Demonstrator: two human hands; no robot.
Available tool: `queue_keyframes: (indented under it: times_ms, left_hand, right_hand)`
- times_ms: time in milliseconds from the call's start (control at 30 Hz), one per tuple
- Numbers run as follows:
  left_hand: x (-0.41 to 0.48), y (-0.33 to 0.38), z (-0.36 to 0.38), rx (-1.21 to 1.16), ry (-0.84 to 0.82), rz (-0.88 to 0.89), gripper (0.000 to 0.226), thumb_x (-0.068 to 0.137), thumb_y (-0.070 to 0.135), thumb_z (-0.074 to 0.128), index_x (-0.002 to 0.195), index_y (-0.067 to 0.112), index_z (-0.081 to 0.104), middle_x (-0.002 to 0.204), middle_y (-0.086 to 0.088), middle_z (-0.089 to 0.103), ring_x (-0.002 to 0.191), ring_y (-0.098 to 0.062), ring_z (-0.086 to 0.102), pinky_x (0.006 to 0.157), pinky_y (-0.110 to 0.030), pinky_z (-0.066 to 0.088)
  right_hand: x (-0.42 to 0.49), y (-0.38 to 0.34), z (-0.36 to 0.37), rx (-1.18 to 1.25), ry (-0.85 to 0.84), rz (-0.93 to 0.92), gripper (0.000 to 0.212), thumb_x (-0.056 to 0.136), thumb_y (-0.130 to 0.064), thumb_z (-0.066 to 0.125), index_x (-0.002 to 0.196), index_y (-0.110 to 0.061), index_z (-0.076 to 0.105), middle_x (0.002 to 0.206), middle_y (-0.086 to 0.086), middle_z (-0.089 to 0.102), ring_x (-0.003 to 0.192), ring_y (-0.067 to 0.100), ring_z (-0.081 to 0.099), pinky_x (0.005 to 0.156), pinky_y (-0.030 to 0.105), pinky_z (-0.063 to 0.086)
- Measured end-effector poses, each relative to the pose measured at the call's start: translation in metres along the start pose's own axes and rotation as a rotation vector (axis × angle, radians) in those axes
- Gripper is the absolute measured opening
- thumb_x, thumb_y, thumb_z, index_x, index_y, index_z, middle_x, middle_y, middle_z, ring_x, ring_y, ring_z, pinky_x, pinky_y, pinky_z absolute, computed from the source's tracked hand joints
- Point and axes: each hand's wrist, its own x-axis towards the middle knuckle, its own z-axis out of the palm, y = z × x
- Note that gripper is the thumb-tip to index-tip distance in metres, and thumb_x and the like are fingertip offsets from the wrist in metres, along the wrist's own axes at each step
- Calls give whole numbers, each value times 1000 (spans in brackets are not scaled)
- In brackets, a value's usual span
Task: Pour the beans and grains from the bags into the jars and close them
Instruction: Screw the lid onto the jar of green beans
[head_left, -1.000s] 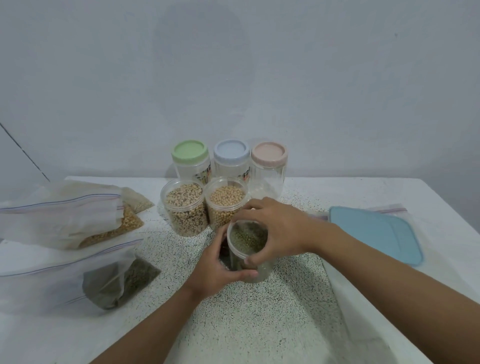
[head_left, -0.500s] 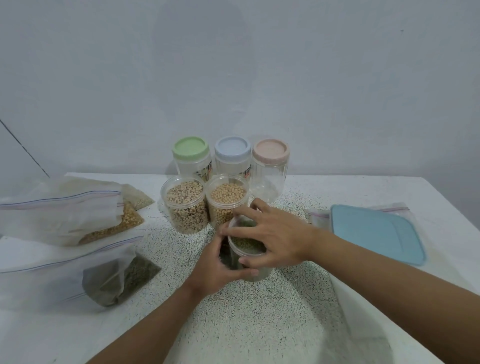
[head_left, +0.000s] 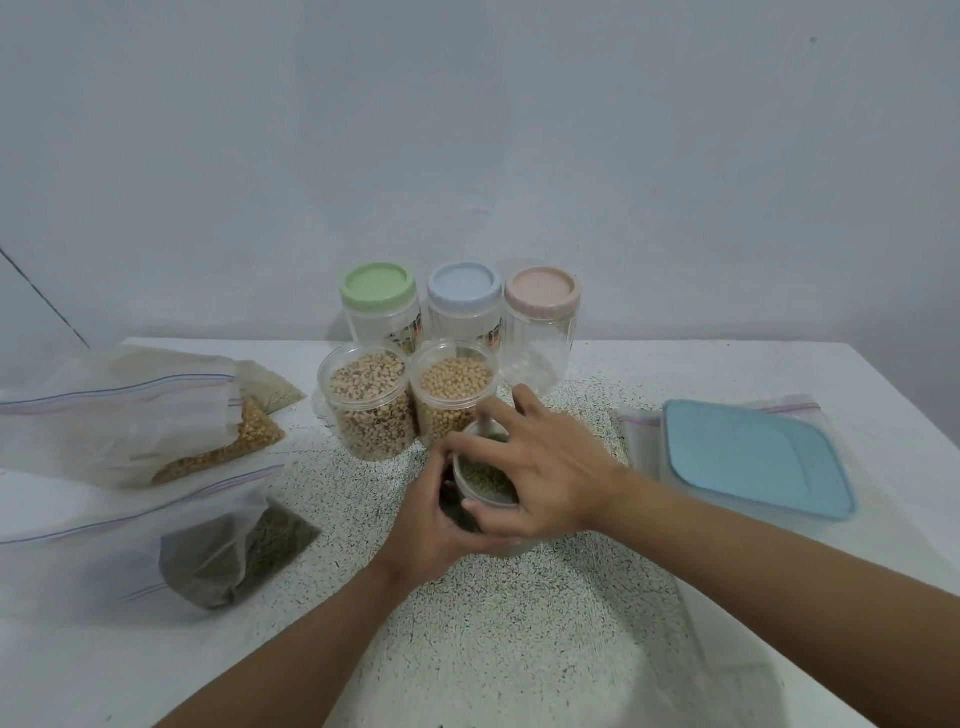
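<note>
A small clear jar of green beans (head_left: 487, 480) stands on the speckled mat in the middle of the table. My left hand (head_left: 428, 525) grips its side from the left. My right hand (head_left: 553, 467) lies over its top, thumb and spread fingers round the clear lid. Just behind stand two lidded clear jars, one with black-eyed peas (head_left: 370, 410) and one with soybeans (head_left: 453, 397). At the left lie a zip bag with yellow grains (head_left: 218, 447) and a zip bag with green beans (head_left: 244, 551).
Three empty jars with green (head_left: 378, 288), blue (head_left: 464, 286) and pink (head_left: 542, 291) lids stand at the back by the wall. A box with a blue lid (head_left: 753, 457) sits on an empty zip bag at the right. The white table's right edge (head_left: 909, 441) is close.
My right hand has turned on the lid, its fingers swinging toward the soybean jar and spreading out. The left hand and the jar have stayed in place.
</note>
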Motion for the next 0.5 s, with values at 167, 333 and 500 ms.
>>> queue_keyframes:
  times_ms: [167,333,500]
  left_hand:
    - [-3,-1,-1,-47,-29,31,87,81,-31,61,150,15,34,143,-4,60,132,-26,58,99,-34,54]
    - [-1,0,-4,-49,-74,-28,107,64,-22,84,151,15,33,144,-2,58,134,-26,56,101,-31,51]
    - [-4,-1,-6,28,-47,-27,110,54,-6,96,143,29,41,135,7,62,131,-19,58,104,-29,49]
  right_hand:
    - [-2,-12,1,18,21,98,62,87,-74,33,139,-42,34,122,6,46,105,25,37,64,34,45]
    - [-4,-13,6,100,94,127,62,85,-75,43,138,-43,41,122,0,47,105,23,35,73,36,47]
    - [-17,-4,12,560,192,275,85,63,-76,78,137,-48,48,137,-16,42,123,10,41,102,37,45]
